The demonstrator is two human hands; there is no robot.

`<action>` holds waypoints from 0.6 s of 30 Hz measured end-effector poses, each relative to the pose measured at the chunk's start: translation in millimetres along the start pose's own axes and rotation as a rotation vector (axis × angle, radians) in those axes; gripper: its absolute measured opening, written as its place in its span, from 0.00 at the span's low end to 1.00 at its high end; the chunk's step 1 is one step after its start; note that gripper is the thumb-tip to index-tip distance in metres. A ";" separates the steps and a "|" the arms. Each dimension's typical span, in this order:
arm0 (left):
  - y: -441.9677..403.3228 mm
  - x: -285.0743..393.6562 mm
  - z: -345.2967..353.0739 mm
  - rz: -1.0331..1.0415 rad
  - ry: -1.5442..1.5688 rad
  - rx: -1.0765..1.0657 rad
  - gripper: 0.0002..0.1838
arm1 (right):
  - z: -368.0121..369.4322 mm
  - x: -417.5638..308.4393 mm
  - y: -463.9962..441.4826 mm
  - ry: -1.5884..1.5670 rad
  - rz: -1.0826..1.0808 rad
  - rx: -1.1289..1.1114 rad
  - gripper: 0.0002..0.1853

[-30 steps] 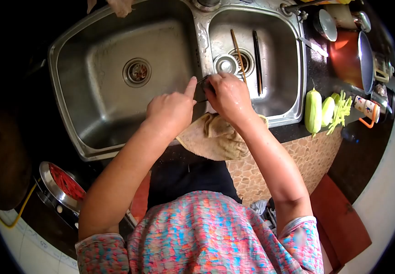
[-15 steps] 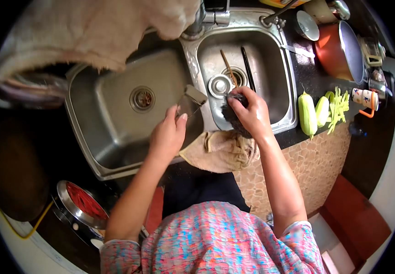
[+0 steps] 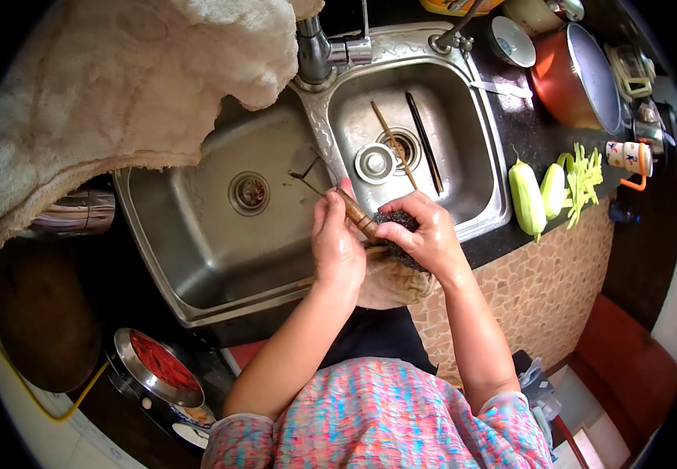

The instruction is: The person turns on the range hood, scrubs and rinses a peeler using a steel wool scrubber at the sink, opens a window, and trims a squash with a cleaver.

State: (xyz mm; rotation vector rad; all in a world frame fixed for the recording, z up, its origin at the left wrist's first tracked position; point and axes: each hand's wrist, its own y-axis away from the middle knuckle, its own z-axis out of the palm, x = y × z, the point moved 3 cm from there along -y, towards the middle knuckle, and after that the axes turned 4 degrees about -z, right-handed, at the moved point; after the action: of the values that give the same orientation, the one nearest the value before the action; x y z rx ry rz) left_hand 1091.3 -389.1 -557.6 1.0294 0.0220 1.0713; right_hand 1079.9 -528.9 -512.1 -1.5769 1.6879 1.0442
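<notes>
My left hand (image 3: 338, 242) grips the wooden handle (image 3: 358, 216) of a thin metal tool, its forked end over the large basin (image 3: 190, 227). My right hand (image 3: 424, 230) clasps a dark scouring pad (image 3: 398, 224) against the handle's end. Chopsticks (image 3: 424, 142) lie in the small basin (image 3: 460, 125).

The pot (image 3: 573, 78) is orange-red; below it, the cup (image 3: 628, 158) is white with small dark motifs, and left of the cup, the squash (image 3: 528, 199) is pale green.
</notes>
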 end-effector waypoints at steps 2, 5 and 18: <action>-4.4 -7.0 2.3 -0.023 0.015 0.041 0.23 | 2.1 -4.7 -1.1 0.068 0.004 -0.013 0.23; -12.3 -7.1 2.9 -0.037 0.014 0.096 0.23 | 1.8 -11.9 -6.1 0.134 0.048 -0.068 0.26; -4.0 60.3 -78.8 0.152 -0.969 0.189 0.28 | -41.3 28.1 -43.6 0.204 -0.097 -0.343 0.17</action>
State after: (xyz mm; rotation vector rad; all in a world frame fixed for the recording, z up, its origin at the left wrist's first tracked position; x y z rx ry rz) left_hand 1088.6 -291.9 -577.9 1.6535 -0.7579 0.6166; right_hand 1123.4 -578.2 -521.1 -2.0232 1.6036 1.2054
